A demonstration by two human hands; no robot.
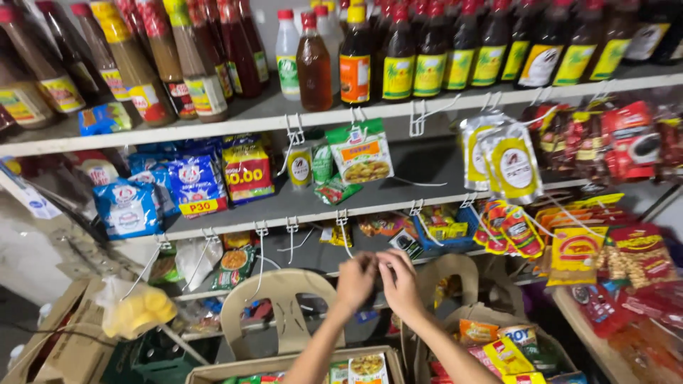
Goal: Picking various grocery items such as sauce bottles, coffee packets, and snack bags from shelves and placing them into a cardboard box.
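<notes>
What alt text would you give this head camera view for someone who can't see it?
A person's left hand and right hand meet below a white wire hook on a grey shop shelf. Sauce bottles line the top shelf; snack packets hang around.

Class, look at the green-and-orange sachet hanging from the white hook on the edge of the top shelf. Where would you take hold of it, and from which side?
Probably pinch the green-and-orange sachet at its flat top strip, just under the white hook, coming from the front. It hangs upright and faces outward, so that thin edge is open to a grip, and it would slide forward off the hook.
</notes>
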